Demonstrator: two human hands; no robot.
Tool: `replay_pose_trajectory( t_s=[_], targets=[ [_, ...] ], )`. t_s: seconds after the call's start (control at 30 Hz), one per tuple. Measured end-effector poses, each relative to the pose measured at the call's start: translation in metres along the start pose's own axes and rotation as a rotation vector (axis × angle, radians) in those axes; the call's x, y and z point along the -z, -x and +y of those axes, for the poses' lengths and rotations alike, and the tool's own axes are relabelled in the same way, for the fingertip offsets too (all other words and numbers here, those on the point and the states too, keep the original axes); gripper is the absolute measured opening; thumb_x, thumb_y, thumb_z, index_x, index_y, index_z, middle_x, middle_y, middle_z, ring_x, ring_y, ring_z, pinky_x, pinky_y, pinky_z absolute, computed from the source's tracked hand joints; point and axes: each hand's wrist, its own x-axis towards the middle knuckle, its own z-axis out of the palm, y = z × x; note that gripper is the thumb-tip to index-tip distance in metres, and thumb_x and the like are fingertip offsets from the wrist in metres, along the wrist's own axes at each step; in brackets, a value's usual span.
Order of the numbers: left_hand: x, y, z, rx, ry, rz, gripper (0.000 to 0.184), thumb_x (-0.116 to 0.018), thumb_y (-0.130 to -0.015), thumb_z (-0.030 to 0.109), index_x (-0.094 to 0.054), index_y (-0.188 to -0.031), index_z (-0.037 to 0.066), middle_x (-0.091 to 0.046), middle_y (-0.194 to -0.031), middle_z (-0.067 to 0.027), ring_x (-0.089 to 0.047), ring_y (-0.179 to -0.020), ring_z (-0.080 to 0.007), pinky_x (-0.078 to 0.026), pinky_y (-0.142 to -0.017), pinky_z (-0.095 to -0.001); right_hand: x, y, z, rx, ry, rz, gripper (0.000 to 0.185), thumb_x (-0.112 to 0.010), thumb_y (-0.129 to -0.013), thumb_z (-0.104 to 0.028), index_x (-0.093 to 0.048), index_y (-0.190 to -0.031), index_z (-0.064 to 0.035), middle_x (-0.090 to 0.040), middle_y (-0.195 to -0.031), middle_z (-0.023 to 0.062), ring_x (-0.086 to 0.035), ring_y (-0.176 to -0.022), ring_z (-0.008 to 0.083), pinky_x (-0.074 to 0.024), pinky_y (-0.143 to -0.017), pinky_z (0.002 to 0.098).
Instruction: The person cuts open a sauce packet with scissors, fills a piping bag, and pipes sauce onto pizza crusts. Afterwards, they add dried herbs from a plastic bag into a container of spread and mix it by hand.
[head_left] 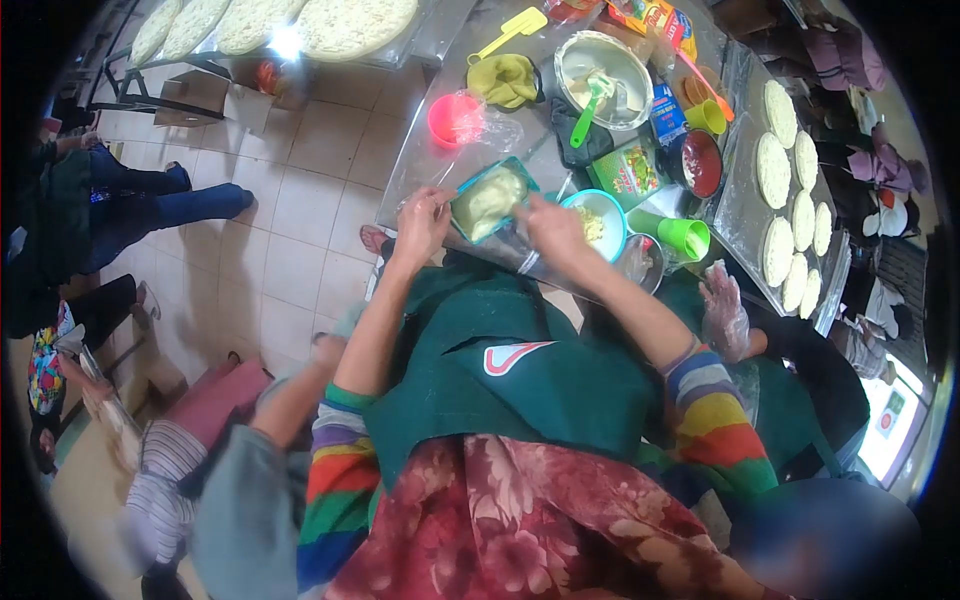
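Observation:
A square teal container (490,201) with a pale creamy mixture (492,198) in it is tilted at the table's front edge. My left hand (425,225) grips its left rim, fingers closed on it. At the container's right side is my right hand (553,232), slightly blurred, fingers curled closed; what it holds is hidden. Right beside that hand stands a white bowl with a blue rim (617,207), holding yellowish bits (592,226). A pink cup (455,121) sits beyond my left hand, with clear plastic film (492,130) next to it.
Behind are a white bucket (640,75) with a green spatula (588,118), an olive cloth (503,80), a yellow spatula (510,33) and packets (626,168). Green cups (684,236) stand right. Flat round doughs (774,170) lie on a side table. A co-worker's gloved hand (724,312) is close by.

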Motion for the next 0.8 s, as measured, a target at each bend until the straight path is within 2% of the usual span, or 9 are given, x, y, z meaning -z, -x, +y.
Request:
replay_pose_trajectory(
  t_s=[0.1, 0.17, 0.23, 0.33, 0.37, 0.47, 0.6, 0.73, 0.8],
  targets=[
    [-0.004, -0.002, -0.001, -0.003, -0.022, -0.003, 0.023, -0.056, -0.08, 0.004, -0.066, -0.1, 0.004, -0.062, -0.094, -0.0137, -0.059, -0.073, -0.0264, -0.048, -0.069, -0.0355, 0.015, -0.007, 0.017, -0.15, 0.018, 0.02, 0.024, -0.057, -0.069, -0.003, -0.056, -0.093, -0.0052, -0.055, -0.087, 0.0165, -0.063, -0.069, 0.0326, -0.0497, -0.053, 0.0435],
    [-0.009, -0.003, -0.003, 0.022, -0.009, 0.006, 0.023, -0.056, -0.082, 0.003, -0.065, -0.103, 0.004, -0.062, -0.094, -0.0132, -0.059, -0.066, -0.0235, -0.048, -0.063, -0.0334, 0.0, -0.005, -0.006, -0.108, -0.007, -0.009, 0.025, -0.058, -0.069, -0.004, -0.057, -0.093, -0.0053, -0.055, -0.085, 0.016, -0.063, -0.067, 0.0325, -0.0493, -0.053, 0.0434],
    [-0.01, -0.001, -0.002, -0.002, -0.038, 0.043, 0.023, -0.056, -0.082, 0.003, -0.065, -0.103, 0.004, -0.062, -0.095, -0.013, -0.061, -0.067, -0.0228, -0.049, -0.064, -0.0329, -0.016, 0.001, -0.021, -0.043, -0.034, -0.074, 0.026, -0.059, -0.069, -0.004, -0.058, -0.094, -0.0064, -0.055, -0.083, 0.0153, -0.063, -0.067, 0.033, -0.0496, -0.054, 0.0435],
    [-0.009, 0.003, -0.003, 0.026, -0.007, 0.034, 0.022, -0.055, -0.082, 0.003, -0.065, -0.102, 0.003, -0.062, -0.097, -0.0134, -0.063, -0.071, -0.0223, -0.05, -0.066, -0.032, -0.004, 0.009, 0.003, -0.11, -0.05, -0.045, 0.028, -0.058, -0.069, -0.003, -0.059, -0.097, -0.0084, -0.056, -0.086, 0.0156, -0.063, -0.067, 0.0345, -0.05, -0.055, 0.0447],
    [-0.01, 0.004, -0.002, 0.047, 0.021, 0.02, 0.022, -0.055, -0.082, 0.003, -0.065, -0.102, 0.003, -0.062, -0.098, -0.0136, -0.063, -0.072, -0.0222, -0.051, -0.067, -0.0318, 0.003, 0.004, 0.013, -0.232, -0.023, -0.076, 0.029, -0.057, -0.07, -0.003, -0.059, -0.098, -0.01, -0.057, -0.089, 0.0158, -0.063, -0.068, 0.035, -0.0503, -0.056, 0.0453],
    [-0.009, 0.001, 0.004, 0.063, -0.032, 0.002, 0.022, -0.056, -0.083, 0.005, -0.065, -0.103, 0.003, -0.062, -0.099, -0.0144, -0.065, -0.076, -0.0225, -0.051, -0.068, -0.031, -0.005, -0.01, 0.005, -0.279, -0.026, -0.031, 0.03, -0.057, -0.071, -0.003, -0.06, -0.1, -0.0105, -0.058, -0.091, 0.0161, -0.063, -0.069, 0.034, -0.051, -0.057, 0.0447],
    [-0.013, 0.002, -0.002, 0.095, 0.032, 0.013, 0.024, -0.056, -0.082, 0.005, -0.065, -0.104, 0.004, -0.062, -0.099, -0.0142, -0.065, -0.076, -0.0228, -0.052, -0.068, -0.0322, -0.002, 0.0, -0.005, -0.138, -0.103, -0.148, 0.032, -0.056, -0.07, -0.002, -0.06, -0.101, -0.011, -0.058, -0.094, 0.0175, -0.064, -0.07, 0.0339, -0.0517, -0.059, 0.0452],
    [-0.016, 0.002, -0.005, 0.06, 0.006, 0.021, 0.025, -0.056, -0.081, 0.004, -0.065, -0.104, 0.004, -0.062, -0.097, -0.0133, -0.064, -0.075, -0.0217, -0.052, -0.067, -0.032, -0.002, -0.01, 0.012, -0.305, -0.04, 0.006, 0.032, -0.056, -0.068, -0.002, -0.061, -0.099, -0.0104, -0.059, -0.091, 0.0169, -0.063, -0.069, 0.0343, -0.0511, -0.056, 0.0447],
    [-0.014, 0.001, -0.003, 0.082, 0.014, 0.013, 0.025, -0.056, -0.081, 0.004, -0.065, -0.104, 0.004, -0.062, -0.097, -0.013, -0.064, -0.074, -0.021, -0.051, -0.066, -0.0315, -0.014, -0.009, -0.009, -0.149, -0.084, 0.003, 0.031, -0.056, -0.069, -0.002, -0.061, -0.098, -0.0093, -0.059, -0.087, 0.0167, -0.063, -0.068, 0.0347, -0.0508, -0.055, 0.045]
  ],
)
